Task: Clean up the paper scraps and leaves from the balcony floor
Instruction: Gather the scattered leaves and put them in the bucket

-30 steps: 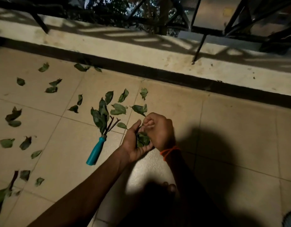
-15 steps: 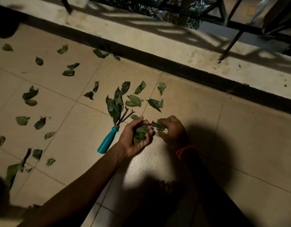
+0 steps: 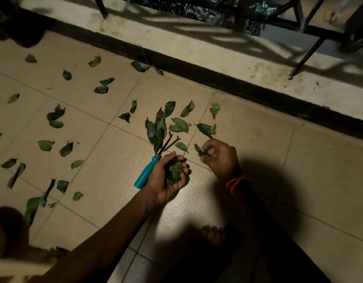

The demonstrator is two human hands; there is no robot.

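Observation:
Several green leaves (image 3: 54, 118) lie scattered over the beige floor tiles (image 3: 90, 174), mostly to the left and ahead of me. My left hand (image 3: 168, 176) is cupped palm up around a bunch of gathered leaves (image 3: 175, 173). To its right, my right hand (image 3: 221, 156) pinches a single leaf (image 3: 199, 150) just above the floor; an orange thread circles that wrist. A cluster of larger leaves (image 3: 179, 125) lies just beyond both hands. No paper scraps are visible.
A small hand rake with a teal handle (image 3: 146, 174) lies on the tiles beside my left hand, leaves over its prongs. A dark strip and raised ledge (image 3: 247, 72) with a metal railing (image 3: 305, 56) border the far side. My bare foot (image 3: 214, 233) is in shadow below.
My right hand has drawn away from the left hand to the right and picked up a loose leaf from the floor. The left hand keeps its bunch. The view has tilted down slightly.

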